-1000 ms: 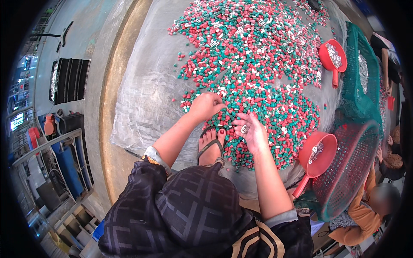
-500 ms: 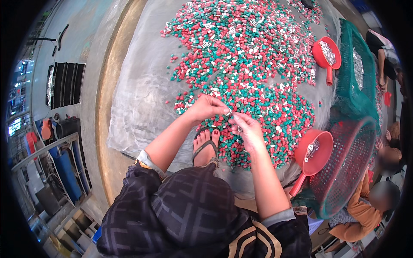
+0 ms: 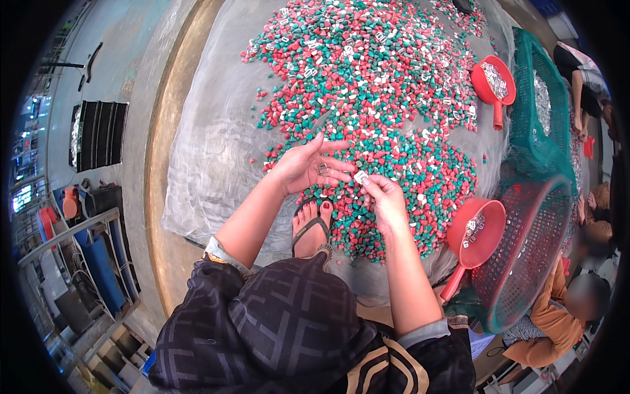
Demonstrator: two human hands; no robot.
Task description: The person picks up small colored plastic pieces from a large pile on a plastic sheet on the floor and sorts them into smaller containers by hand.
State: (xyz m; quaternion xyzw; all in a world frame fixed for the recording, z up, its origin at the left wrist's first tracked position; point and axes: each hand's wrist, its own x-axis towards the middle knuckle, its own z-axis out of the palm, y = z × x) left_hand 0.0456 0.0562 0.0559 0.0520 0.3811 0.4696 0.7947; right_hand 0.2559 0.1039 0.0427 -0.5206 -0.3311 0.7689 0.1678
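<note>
My right hand (image 3: 386,198) is closed in a pinch on a small pale metal buckle (image 3: 361,177), held up between thumb and fingers. To its left, my left hand (image 3: 305,167) has its fingers spread, palm turned partly up. A small squarish metal piece (image 3: 322,169) lies against those fingers; whether it is gripped does not show. Both hands hover over a wide spread of small red, green and white cone-shaped pieces (image 3: 367,85), with pale metal buckles scattered among them. The spread lies on a translucent sheet (image 3: 210,144).
At the right stand a red long-handled scoop (image 3: 479,246) with a few buckles and a fuller red scoop (image 3: 493,82). Beyond them are a red-and-green perforated basket (image 3: 518,256) and a green basket (image 3: 525,125). My sandalled foot (image 3: 314,230) is below my hands. People work farther right.
My hands have drawn apart. The left has unfolded from a pinch to spread fingers, while the right keeps a pinch, now with a buckle plainly showing. The view has shifted slightly.
</note>
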